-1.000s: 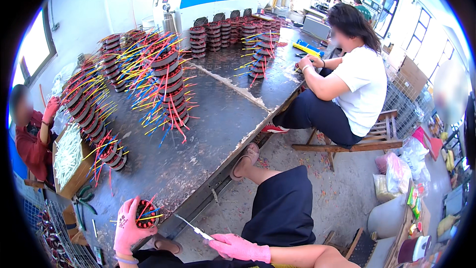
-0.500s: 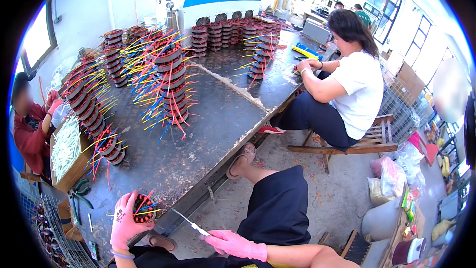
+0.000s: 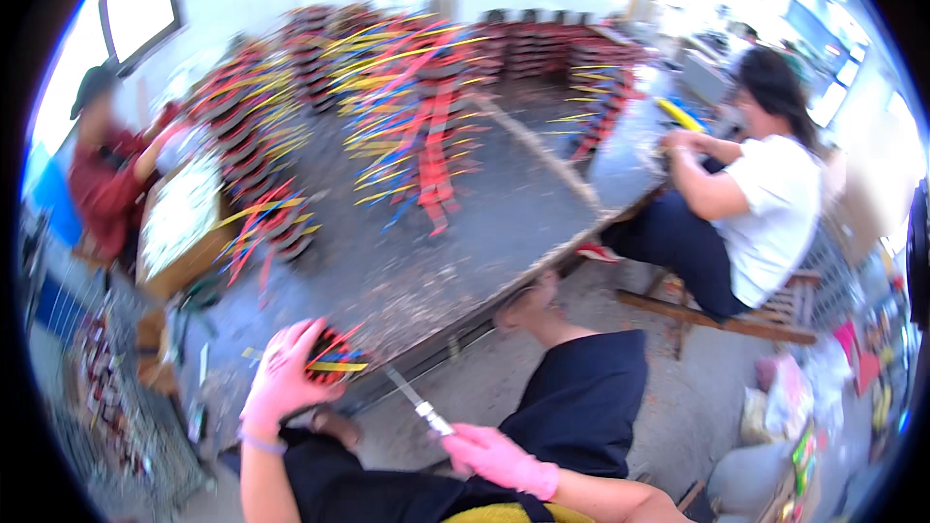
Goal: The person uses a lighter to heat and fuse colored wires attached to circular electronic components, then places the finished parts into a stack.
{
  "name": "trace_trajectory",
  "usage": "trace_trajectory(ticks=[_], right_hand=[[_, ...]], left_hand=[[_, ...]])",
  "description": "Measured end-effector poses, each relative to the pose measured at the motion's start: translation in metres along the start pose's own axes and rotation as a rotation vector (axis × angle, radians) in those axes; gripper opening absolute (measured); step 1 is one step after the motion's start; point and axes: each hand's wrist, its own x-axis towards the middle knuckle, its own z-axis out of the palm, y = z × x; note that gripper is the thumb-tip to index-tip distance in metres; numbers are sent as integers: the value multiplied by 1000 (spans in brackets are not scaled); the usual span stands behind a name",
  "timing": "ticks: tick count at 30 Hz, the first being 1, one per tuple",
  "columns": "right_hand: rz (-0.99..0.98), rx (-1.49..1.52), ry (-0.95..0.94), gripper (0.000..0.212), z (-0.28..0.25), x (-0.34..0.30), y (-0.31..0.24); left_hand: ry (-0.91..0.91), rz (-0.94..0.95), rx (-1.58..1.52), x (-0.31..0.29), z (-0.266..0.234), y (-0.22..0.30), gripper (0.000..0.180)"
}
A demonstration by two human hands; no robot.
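Note:
My left hand [image 3: 283, 378], in a pink glove, is closed round the side of a small motor stator [image 3: 327, 356] at the table's near edge. Red and yellow wires stick out of the stator. My right hand [image 3: 499, 458], gloved in pink too, grips a slim tool [image 3: 423, 407] with a white handle and a thin, pale shaft. The shaft points up and left toward the stator, apart from it. Motion blur hides the shape of its tip.
Wired stator stacks [image 3: 441, 126] stand on the dark table [image 3: 465, 261]. At the left are a carton [image 3: 199, 250] of white sticks and a person in red [image 3: 102, 184]. Another person in white [image 3: 775, 203] sits at the table's right side. Plastic bags [image 3: 790, 397] lie lower right.
The whole scene has shifted right and blurred as the head turned left. Both hands keep their hold on the stator and the tool.

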Motion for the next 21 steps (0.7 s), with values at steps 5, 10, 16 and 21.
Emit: trace_trajectory(ticks=[5,10,16,21], right_hand=[[33,84,21,36,4,-9,-14],[40,46,15,36,5,-8,-17],[62,50,9,35,1,-10,-14],[72,-61,25,38,0,-11,-13]], left_hand=[[-17,64,10,3,-2,-7,92],[-22,82,25,-4,2,-19,95],[-23,76,26,-3,4,-17,96],[-28,67,21,0,4,-15,96]])
